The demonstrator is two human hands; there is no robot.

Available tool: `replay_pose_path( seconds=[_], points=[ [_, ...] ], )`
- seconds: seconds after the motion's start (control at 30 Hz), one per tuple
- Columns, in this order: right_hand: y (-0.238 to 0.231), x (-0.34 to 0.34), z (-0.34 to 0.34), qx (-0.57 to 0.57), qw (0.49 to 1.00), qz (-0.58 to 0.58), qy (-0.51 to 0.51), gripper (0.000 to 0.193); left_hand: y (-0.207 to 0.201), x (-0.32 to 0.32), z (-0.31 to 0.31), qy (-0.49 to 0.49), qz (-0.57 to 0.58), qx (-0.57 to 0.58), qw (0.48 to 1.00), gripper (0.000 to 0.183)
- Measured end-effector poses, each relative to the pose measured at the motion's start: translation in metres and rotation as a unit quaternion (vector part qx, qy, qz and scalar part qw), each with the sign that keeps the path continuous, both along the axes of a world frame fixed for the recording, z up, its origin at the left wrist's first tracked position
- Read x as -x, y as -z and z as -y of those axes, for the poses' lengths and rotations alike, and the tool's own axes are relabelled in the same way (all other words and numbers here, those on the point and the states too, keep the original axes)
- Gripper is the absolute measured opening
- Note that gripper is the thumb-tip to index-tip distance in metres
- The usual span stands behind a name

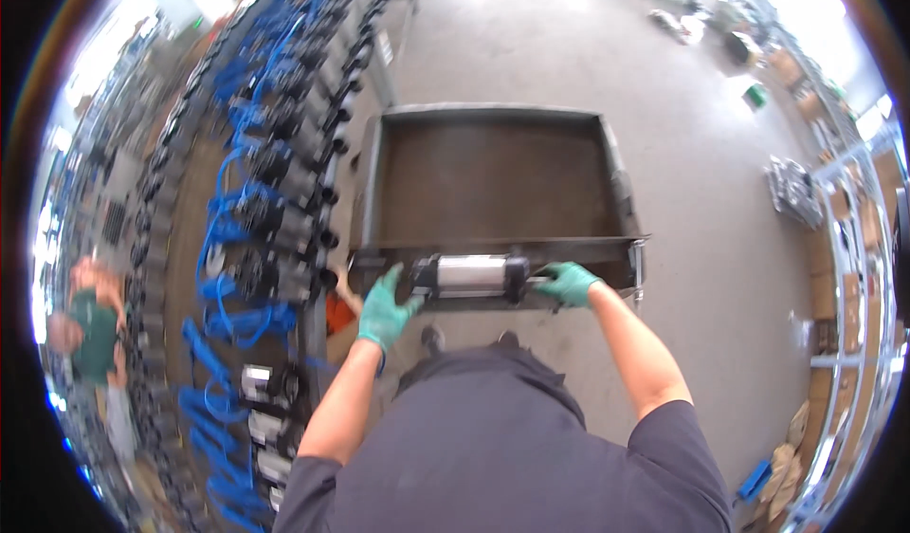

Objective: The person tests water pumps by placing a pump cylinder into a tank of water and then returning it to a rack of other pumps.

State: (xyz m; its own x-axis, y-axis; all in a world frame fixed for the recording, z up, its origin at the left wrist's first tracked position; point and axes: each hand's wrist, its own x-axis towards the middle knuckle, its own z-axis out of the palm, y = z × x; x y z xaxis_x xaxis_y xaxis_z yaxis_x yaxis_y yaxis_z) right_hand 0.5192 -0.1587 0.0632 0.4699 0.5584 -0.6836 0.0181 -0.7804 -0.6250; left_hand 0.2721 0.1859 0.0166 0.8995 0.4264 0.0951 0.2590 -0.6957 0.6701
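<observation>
A cylindrical unit (471, 276) with a silver middle and black end caps lies crosswise on the near ledge of a metal cart. It looks like a motor or an air cylinder; I cannot tell which. At its left end is my left hand (384, 315) in a green glove, fingers spread and thumb close to the black cap. My right hand (569, 285), gloved the same way, has its fingers closed at the short shaft sticking out of the right end. The cart's deep brown tray (493, 177) lies just beyond the unit.
Along my left runs a long rack (284, 201) of similar black-and-grey units with blue hoses (223, 182). Another person (95, 334) is beyond it. Shelving (844, 358) with cardboard boxes stands at the right, and a plastic-wrapped bundle (794, 192) sits beside it on the grey floor.
</observation>
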Motion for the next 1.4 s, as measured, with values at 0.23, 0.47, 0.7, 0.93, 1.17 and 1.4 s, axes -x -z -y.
replay_pose_path(
  seconds=[0.23,0.47,0.7,0.93,1.17,1.4],
  points=[
    [0.054,0.013,0.016,-0.255,0.894,-0.165,0.331,0.022,0.085,0.091,-0.04,-0.266,-0.049,0.129,0.954,0.033],
    [0.069,0.004,0.055,-0.307,0.85,-0.029,0.428,0.016,0.115,0.082,-0.059,-0.245,-0.112,0.373,0.888,0.036],
    [0.069,-0.011,0.127,-0.306,0.649,0.076,0.692,0.01,0.001,0.038,-0.037,-0.221,-0.07,0.538,0.81,0.029],
    [0.118,-0.037,0.154,-0.241,0.595,0.134,0.755,0.015,-0.095,-0.014,0.0,-0.1,-0.055,0.448,0.887,0.036],
    [0.042,0.011,0.12,0.162,0.825,0.464,0.28,0.025,-0.18,-0.039,0.011,0.158,-0.023,0.233,0.959,0.039],
    [0.078,0.007,0.059,0.108,0.916,0.355,0.156,0.03,-0.124,-0.075,0.057,0.211,0.0,0.092,0.973,0.025]
  ],
)
